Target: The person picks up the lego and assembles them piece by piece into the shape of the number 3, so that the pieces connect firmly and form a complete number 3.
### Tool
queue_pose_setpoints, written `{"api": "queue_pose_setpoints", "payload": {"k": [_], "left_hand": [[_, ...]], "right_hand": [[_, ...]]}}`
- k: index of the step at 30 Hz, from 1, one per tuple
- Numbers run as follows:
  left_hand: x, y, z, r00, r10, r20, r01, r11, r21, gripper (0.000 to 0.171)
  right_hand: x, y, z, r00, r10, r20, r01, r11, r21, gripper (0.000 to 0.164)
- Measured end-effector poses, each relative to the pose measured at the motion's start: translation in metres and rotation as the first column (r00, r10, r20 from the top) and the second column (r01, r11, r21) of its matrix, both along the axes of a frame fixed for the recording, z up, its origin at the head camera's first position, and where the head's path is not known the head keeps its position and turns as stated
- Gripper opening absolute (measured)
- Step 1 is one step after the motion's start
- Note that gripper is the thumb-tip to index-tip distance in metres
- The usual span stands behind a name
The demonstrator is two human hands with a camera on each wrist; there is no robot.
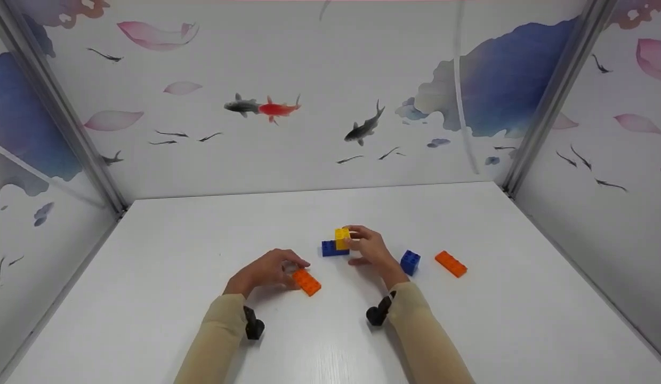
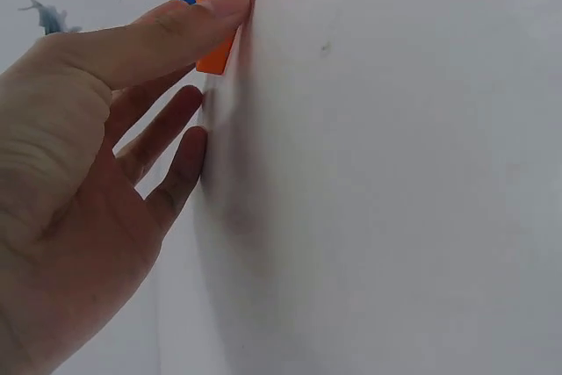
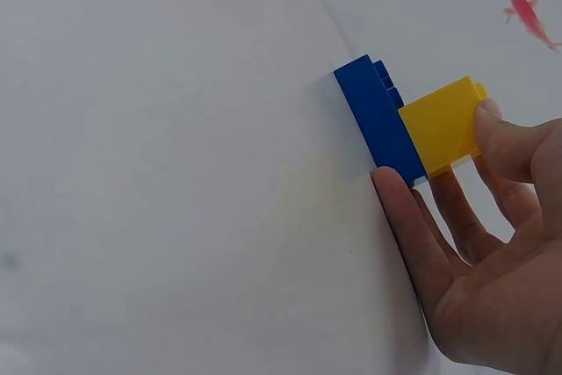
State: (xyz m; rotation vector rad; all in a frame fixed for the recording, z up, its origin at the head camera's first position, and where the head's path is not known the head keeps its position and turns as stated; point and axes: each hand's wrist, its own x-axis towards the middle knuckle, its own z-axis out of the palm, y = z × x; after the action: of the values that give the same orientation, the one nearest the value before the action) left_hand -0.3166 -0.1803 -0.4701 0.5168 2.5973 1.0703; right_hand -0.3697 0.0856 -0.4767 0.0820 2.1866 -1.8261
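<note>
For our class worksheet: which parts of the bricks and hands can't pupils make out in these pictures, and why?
Left wrist view: the far end of the orange brick at the left hand, cut off by the top edge.
Left wrist view: part of the yellow brick, cut off by the top edge.
Head view: the long blue brick's surface beneath the yellow brick, which covers it.
Right wrist view: most of the left hand, cut off by the top edge.

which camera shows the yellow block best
Right wrist: the yellow block is largest there, one side plain. The head view shows it small, held by the right hand; the left wrist catches only part, at the top edge.
</note>
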Motion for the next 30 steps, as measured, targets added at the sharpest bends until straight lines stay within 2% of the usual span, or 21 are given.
{"api": "queue_pose_setpoints", "payload": {"k": [5,14,22,26,30], "left_hand": [[0.001,0.001,-0.003,0.999,0.021,-0.044,-0.020,0.999,0.028,0.029],[0.004,0.003,-0.006,0.992,0.104,-0.074,-0.101,0.994,0.036,0.026],[0.002,0.004,-0.007,0.978,0.203,-0.049,-0.197,0.975,0.103,0.022],[-0.003,0.009,-0.001,0.970,0.239,-0.038,-0.233,0.965,0.120,0.021],[-0.010,0.018,0.013,0.966,0.256,-0.042,-0.250,0.961,0.119,0.023]], "right_hand": [[-0.001,0.000,-0.001,1.000,-0.004,-0.003,0.004,1.000,0.006,0.046],[-0.001,0.000,-0.003,1.000,-0.011,0.007,0.011,1.000,0.003,0.046],[0.000,-0.002,-0.002,1.000,-0.024,0.020,0.024,1.000,-0.008,0.046],[0.001,-0.002,-0.001,0.999,-0.026,0.027,0.027,1.000,-0.007,0.046],[0.000,-0.001,-0.002,0.999,-0.029,0.025,0.030,0.999,-0.020,0.046]]}}
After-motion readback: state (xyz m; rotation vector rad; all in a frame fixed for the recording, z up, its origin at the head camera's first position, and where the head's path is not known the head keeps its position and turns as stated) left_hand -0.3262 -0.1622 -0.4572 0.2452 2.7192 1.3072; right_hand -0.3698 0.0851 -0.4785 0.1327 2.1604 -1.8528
